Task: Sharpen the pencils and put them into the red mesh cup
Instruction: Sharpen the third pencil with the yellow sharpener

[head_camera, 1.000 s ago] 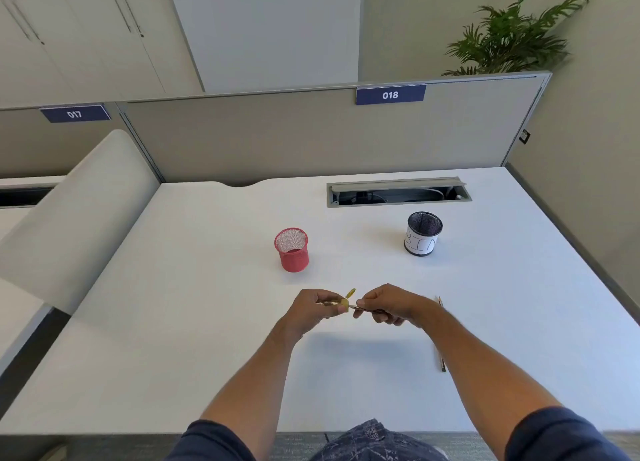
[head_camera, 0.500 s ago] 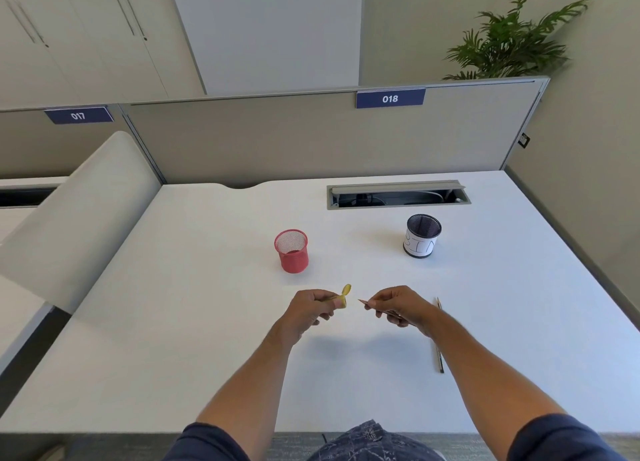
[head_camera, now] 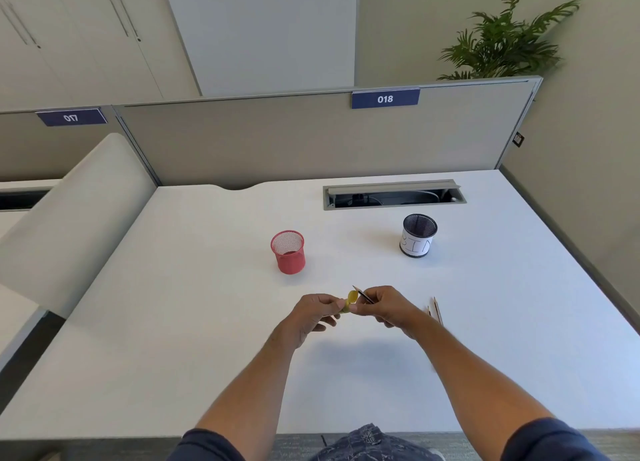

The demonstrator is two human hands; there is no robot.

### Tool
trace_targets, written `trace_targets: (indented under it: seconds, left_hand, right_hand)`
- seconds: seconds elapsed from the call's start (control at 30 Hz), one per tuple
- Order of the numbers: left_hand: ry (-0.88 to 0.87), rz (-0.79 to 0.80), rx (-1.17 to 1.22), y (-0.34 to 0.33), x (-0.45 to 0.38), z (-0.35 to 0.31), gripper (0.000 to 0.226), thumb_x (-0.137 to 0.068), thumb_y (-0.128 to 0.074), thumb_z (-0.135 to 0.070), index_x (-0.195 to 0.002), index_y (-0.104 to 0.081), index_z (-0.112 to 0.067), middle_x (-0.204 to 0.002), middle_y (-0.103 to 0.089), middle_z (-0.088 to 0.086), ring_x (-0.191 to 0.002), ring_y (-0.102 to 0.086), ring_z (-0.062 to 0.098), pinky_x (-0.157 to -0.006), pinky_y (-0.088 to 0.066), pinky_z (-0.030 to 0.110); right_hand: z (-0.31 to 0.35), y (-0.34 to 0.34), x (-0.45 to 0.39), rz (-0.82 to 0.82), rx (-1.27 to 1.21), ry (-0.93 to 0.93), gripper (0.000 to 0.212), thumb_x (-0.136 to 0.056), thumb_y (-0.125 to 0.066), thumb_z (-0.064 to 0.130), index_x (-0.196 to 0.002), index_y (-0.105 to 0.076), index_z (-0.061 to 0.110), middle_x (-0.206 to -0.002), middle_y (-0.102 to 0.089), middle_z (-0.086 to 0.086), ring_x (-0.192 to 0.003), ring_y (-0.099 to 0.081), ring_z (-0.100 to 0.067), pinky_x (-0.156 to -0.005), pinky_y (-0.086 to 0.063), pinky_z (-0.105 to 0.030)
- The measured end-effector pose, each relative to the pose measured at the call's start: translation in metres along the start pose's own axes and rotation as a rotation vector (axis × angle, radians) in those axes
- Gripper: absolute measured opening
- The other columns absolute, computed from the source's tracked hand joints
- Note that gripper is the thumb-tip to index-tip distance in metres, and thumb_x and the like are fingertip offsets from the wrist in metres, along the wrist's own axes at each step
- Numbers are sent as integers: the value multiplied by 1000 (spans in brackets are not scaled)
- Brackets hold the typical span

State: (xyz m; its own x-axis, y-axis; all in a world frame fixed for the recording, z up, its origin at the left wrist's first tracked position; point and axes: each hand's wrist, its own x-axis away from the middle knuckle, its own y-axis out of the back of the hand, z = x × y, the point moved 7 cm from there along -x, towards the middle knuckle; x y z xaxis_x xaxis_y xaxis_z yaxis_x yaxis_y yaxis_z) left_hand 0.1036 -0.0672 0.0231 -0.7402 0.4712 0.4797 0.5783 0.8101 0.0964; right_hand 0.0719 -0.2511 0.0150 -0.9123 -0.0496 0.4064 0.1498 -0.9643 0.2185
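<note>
My left hand (head_camera: 311,311) grips a small yellow sharpener (head_camera: 350,301) above the white desk (head_camera: 173,322). My right hand (head_camera: 388,306) pinches a pencil (head_camera: 362,293), whose dark tip points up and left just past the sharpener's open lid. The two hands touch at the sharpener. The red mesh cup (head_camera: 288,252) stands upright on the desk beyond my left hand. Two more pencils (head_camera: 437,310) lie on the desk just right of my right wrist.
A black mesh cup with a white label (head_camera: 418,235) stands at the back right. Behind it is an open cable slot (head_camera: 393,194) in the desk. Grey partition panels (head_camera: 311,138) close the desk's far side.
The hands had come apart, with the pencil out of the sharpener; now they have closed together again, and the pencil tip is raised beside the sharpener's lid.
</note>
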Motion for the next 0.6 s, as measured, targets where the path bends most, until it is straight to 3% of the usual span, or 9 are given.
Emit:
trace_targets:
  seconds: [0.27,0.4,0.6]
  left_hand:
    - [13,-4,-1,2,-2,9,29,-75,-75,-52,-87,-81,-27,-80,-70,-6,-75,-64,12,-75,-42,31]
    - [16,-12,-3,5,-2,9,38,-74,-75,-55,-95,-82,-24,-81,-70,-8,-75,-64,11,-75,-43,30]
    - [25,-29,22,8,-5,10,38,-78,-76,-50,-98,-81,-18,-82,-70,-6,-75,-63,14,-73,-41,30]
  right_hand:
    - [-5,-1,0,-23,54,-22,44,-66,-85,63,-71,-66,24,-61,-44,6,-53,-36,-12,-48,-24,-23]
    - [-10,0,-2,-54,28,-67,57,-73,-75,70,-85,-73,15,-60,-47,8,-52,-34,-11,-48,-23,-23]
    - [-30,-1,-2,-45,28,-117,45,-84,-70,60,-85,-77,16,-63,-48,6,-52,-33,-12,-48,-23,-22]
